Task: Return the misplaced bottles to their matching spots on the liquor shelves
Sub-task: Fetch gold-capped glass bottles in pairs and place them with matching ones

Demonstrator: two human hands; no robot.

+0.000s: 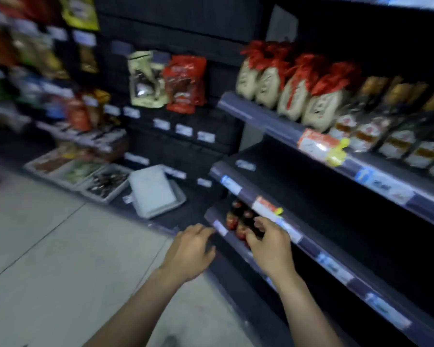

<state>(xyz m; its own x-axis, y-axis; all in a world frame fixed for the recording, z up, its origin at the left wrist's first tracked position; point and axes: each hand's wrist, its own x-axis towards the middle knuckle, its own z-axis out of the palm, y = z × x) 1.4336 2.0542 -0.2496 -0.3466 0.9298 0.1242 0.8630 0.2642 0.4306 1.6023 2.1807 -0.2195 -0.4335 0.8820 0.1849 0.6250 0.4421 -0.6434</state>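
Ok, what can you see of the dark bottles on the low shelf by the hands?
A cluster of dark bottles with red labels and reddish caps, apparently upright near the end of the low shelf, behind its front rail. The right hand reaches over them, fingertips at the nearest one; blur hides any grip.

The right hand partly hides the blurred bottles

Low shelf, small red bottles, cream jars on upper shelf

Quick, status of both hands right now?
Left hand: open, empty.
Right hand: at the bottles; grip cannot be told.
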